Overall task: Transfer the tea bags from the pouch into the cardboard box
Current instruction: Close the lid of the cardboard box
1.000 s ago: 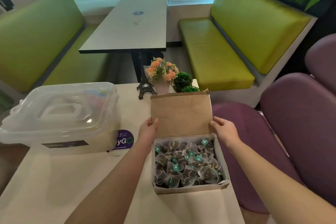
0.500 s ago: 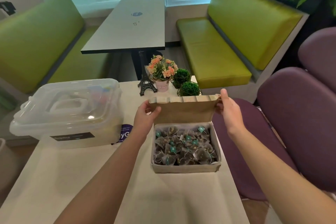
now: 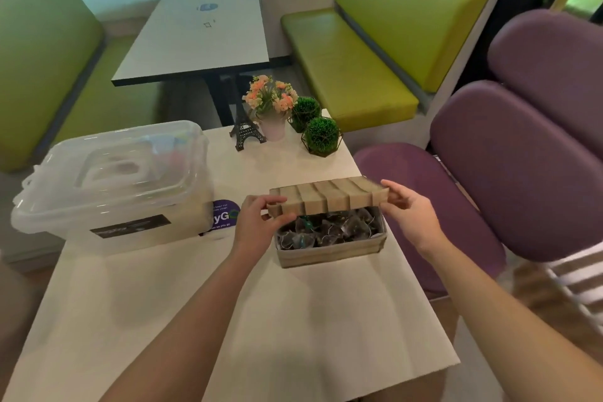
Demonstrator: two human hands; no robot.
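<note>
Cardboard box [image 3: 329, 246] sits mid-table, full of tea bags [image 3: 326, 228]. Left hand [image 3: 257, 222] and right hand [image 3: 408, 214] each pinch an end of the lid flap [image 3: 329, 201], half-lowered — likely closing. Pouch not seen. Plastic tub [image 3: 111, 179] left, Eiffel model [image 3: 244, 127] and plants far — nothing obstructs.

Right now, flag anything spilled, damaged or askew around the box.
Nothing stands out. The tea bags sit inside the cardboard box, none spilled on the table; both hands pinch its lid, half closed.
</note>
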